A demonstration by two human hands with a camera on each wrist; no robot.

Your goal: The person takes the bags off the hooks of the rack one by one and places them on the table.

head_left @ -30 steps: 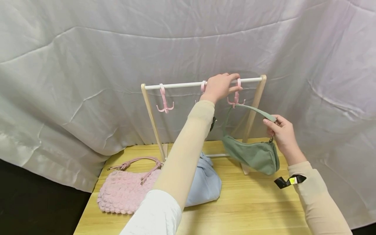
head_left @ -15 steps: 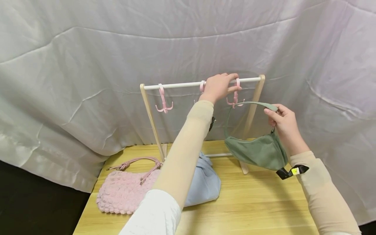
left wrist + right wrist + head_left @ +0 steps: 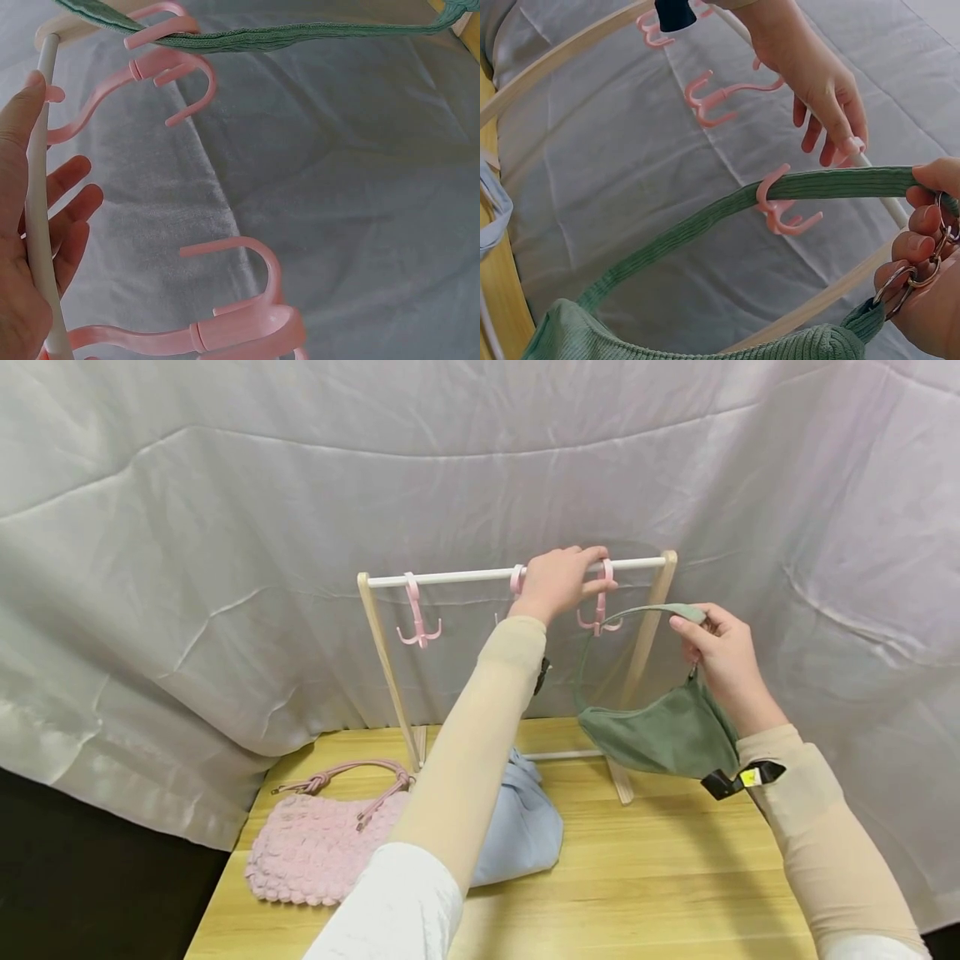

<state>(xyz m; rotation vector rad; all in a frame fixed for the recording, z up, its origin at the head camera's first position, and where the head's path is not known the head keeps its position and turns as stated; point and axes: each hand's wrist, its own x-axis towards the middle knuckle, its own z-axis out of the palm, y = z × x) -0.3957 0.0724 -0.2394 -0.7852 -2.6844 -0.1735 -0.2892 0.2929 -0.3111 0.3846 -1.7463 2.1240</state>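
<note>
My right hand pinches one end of the strap of a green corduroy shoulder bag, which hangs tilted below it. In the right wrist view metal rings lie against the fingers. The strap passes through a prong of the rightmost pink hook; the left wrist view also shows the strap at this hook. My left hand grips the white rod from above, fingers curled round it, thumb against the hook's top. The left forearm partly hides the middle hook.
A pink bubbly-textured handbag and a light blue bag lie on the wooden table, the blue one partly behind my left forearm. Another pink hook hangs at the rod's left. Wooden legs hold up the rack. A grey curtain hangs behind.
My right hand has risen, lifting the strap's end and the green bag with it, and the bag has shifted slightly right. The left hand has stayed on the rod.
</note>
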